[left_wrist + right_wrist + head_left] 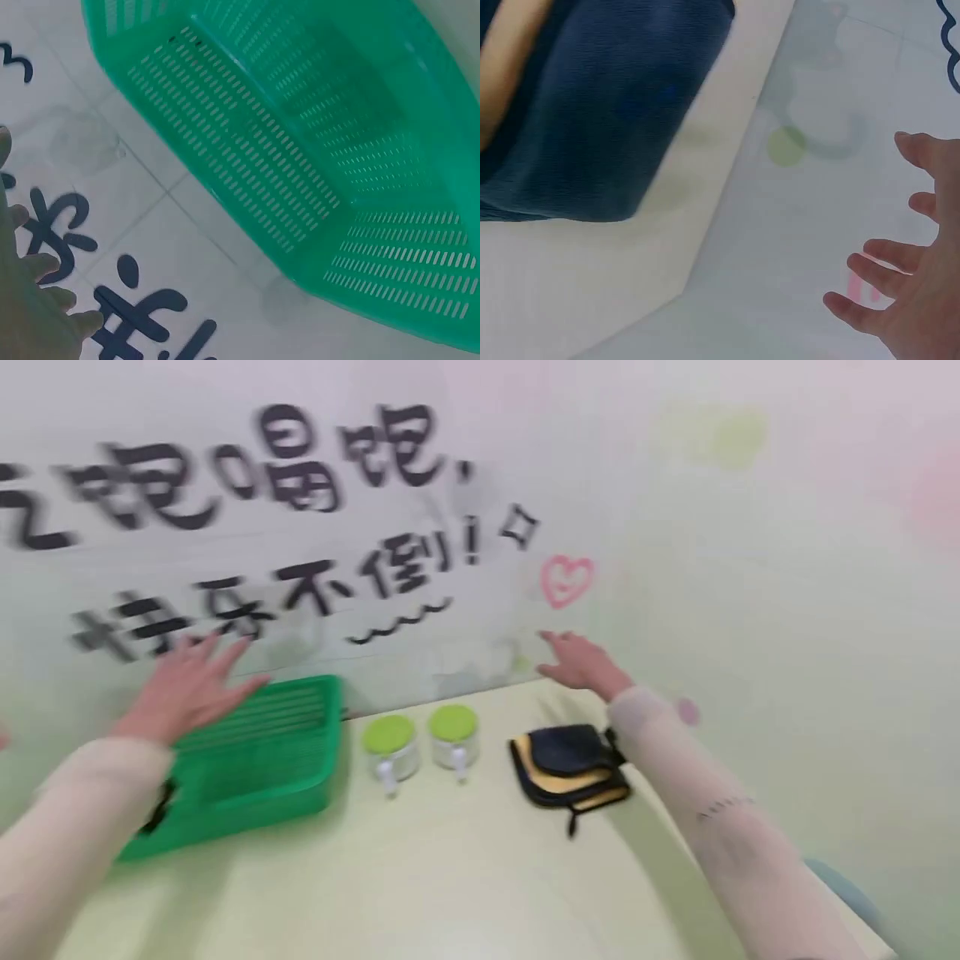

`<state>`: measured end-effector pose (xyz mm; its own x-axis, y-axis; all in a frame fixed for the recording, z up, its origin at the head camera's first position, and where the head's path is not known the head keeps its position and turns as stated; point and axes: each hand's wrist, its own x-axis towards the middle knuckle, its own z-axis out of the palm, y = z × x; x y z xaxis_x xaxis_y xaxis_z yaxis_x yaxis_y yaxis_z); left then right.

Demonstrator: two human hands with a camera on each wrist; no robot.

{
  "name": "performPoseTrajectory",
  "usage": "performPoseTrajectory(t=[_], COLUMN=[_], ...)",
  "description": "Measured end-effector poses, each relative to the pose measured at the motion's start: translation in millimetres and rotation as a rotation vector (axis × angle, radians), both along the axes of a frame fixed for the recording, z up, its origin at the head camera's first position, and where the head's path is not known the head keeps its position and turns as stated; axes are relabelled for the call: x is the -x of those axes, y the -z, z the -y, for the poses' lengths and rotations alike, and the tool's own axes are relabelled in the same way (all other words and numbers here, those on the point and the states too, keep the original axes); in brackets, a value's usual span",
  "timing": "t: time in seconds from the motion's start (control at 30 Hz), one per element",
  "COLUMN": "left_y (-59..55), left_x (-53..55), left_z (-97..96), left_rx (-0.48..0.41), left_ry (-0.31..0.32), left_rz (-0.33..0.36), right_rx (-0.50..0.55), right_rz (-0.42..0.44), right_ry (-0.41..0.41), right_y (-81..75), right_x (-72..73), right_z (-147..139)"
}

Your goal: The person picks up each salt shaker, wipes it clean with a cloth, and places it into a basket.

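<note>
Both arms stretch forward over the table. In the head view my left hand point(186, 687), fingers spread, hovers above a green plastic basket point(330, 752) with slotted sides. The left wrist view looks into that basket point(225, 142), which shows nothing inside, with the hand point(34, 292) at the left edge. My right hand point(581, 662) reaches out in the air beyond a folded dark blue and yellow cloth item point(566, 752) with a small hanging loop. In the right wrist view its fingers are apart and hold nothing, and the dark cloth point(615, 112) lies at upper left.
Two clear jars point(405, 758) with green lids point(453, 723) and white handles stand between basket and cloth. Behind the pale table point(420, 877) rises a white wall point(645, 510) with black lettering and a pink heart. A blue-grey rounded thing point(843, 889) shows at lower right.
</note>
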<state>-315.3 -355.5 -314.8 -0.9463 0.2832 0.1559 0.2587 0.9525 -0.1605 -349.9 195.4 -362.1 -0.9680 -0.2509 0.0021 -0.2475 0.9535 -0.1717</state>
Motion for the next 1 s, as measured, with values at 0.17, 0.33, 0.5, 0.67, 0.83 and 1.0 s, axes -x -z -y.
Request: performPoseTrajectory(t=[0.17, 0.33, 0.5, 0.67, 0.83, 1.0], left_y=[-17.1, -26.7, -27.9, -15.8, -4.2, 5.5], left_x=[48.9, 69.4, 77.2, 74.2, 63.8, 49.8], left_z=[-69.9, -99.9, -115.0, -130.3, -156.8, -188.9], left_rx=[-0.105, -0.188, -0.323, -0.418, -0.542, -0.678], left_ry=[0.004, 0.012, 0.028, 0.055, 0.115, 0.124], left_rz=[0.08, 0.073, 0.109, 0.091, 0.089, 0.147], right_rx=[0.021, 0.042, 0.058, 0.111, 0.143, 0.187], right_rz=[0.052, 0.097, 0.179, 0.358, 0.523, 0.549], right_ry=[0.093, 0.124, 0.111, 0.164, 0.242, 0.286], right_y=[-38.3, -60.8, -50.0, -18.1, 3.0, 17.7], right_x=[-3.9, -6.2, -11.3, -26.0, -38.3, -47.7], right_z=[-58, -75, -92, -109, -124, -132])
